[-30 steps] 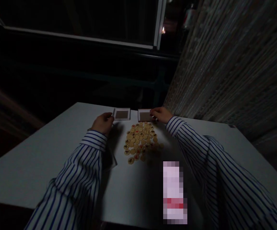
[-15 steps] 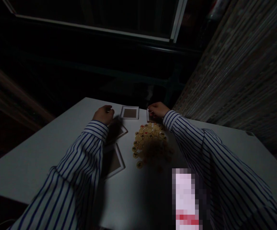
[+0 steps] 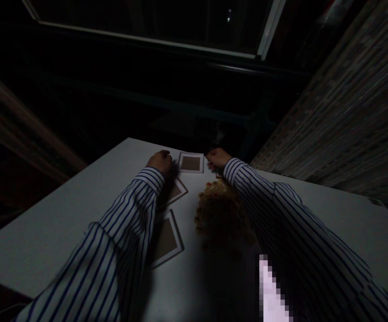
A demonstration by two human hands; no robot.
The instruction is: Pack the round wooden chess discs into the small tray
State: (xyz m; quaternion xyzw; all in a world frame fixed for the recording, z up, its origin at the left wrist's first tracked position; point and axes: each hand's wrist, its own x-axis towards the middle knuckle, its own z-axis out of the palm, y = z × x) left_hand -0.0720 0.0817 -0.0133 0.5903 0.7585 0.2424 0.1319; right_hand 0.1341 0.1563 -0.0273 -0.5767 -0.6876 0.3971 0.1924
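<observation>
My left hand [image 3: 160,162] rests low over the white table [image 3: 86,201], its fingers loosely curled and thumb apart, with nothing visible in them. Just right of it lies a white-rimmed picture frame [image 3: 191,163] with a brown middle. My right hand [image 3: 218,158] is closed, fingertips pressed together beside that frame's right edge; whether they hold anything is hidden. Part of another frame [image 3: 218,174] shows beneath this hand. Two more frames, a tilted one [image 3: 176,192] and a nearer one [image 3: 167,241], lie partly behind my left sleeve. Round Chinese chess pieces [image 3: 216,197] form a shadowed heap between my forearms.
A patterned curtain [image 3: 341,112] hangs close along the table's right side, with another [image 3: 23,120] at the left. Beyond the far edge it is very dark, below a pale window frame [image 3: 147,41]. A small object [image 3: 376,202] sits at the right corner.
The view has shifted slightly, so the scene sits further right. My right hand has moved left, from over the right-hand frame towards the back middle frame. Shadow covers more of the chess pieces.
</observation>
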